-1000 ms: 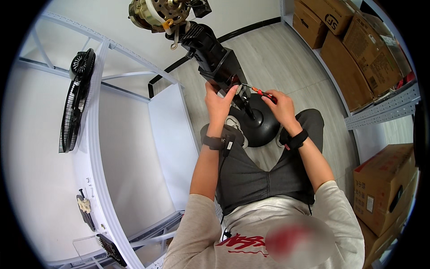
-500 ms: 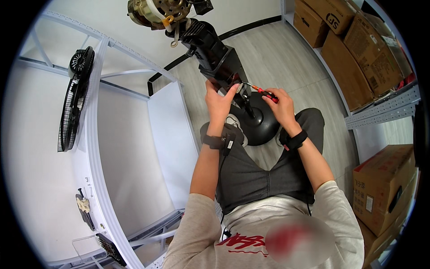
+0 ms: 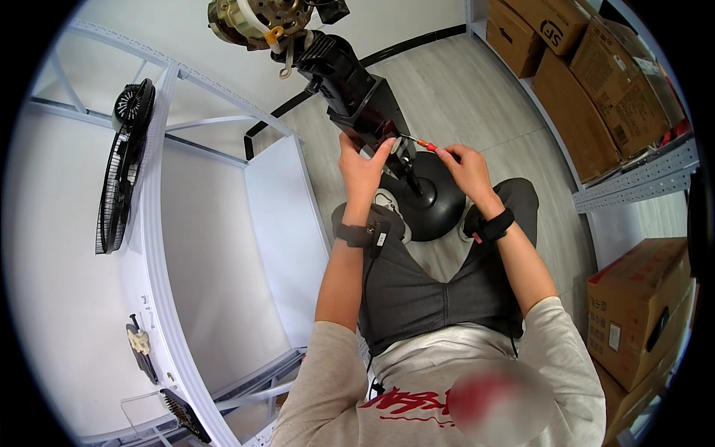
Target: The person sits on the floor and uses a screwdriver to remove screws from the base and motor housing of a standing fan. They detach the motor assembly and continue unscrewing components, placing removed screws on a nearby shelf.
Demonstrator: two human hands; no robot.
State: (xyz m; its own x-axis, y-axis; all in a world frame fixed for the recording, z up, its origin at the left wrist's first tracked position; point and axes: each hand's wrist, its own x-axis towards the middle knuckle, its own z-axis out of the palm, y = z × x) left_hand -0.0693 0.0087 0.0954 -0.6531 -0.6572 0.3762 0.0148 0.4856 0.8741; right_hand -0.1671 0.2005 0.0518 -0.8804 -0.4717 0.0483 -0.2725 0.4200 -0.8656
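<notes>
In front of me stands a partly stripped pedestal fan, its black control housing (image 3: 380, 100) leaning up and left from a round black base (image 3: 439, 216). An exposed metal motor (image 3: 249, 26) sits at its top. My left hand (image 3: 360, 170) is closed around the lower left side of the housing, thumb by a small pale piece (image 3: 397, 144) at its lower edge. Between the fingers of my right hand (image 3: 471, 173) is a red-handled screwdriver (image 3: 427, 145), its shaft pointing left to the lower part of the housing. The tip's exact contact is too small to make out.
At the left, a white shelf (image 3: 160, 246) bears a black fan grille (image 3: 115, 186), a tool with a pale lump (image 3: 139, 343) and small loose parts. Cardboard boxes (image 3: 618, 82) fill the right-hand rack, and another box (image 3: 637, 305) stands below.
The fingers of my right hand have shifted their hold on the screwdriver, and its handle shows differently. The fan's top has moved slightly left. My left hand keeps its grip.
</notes>
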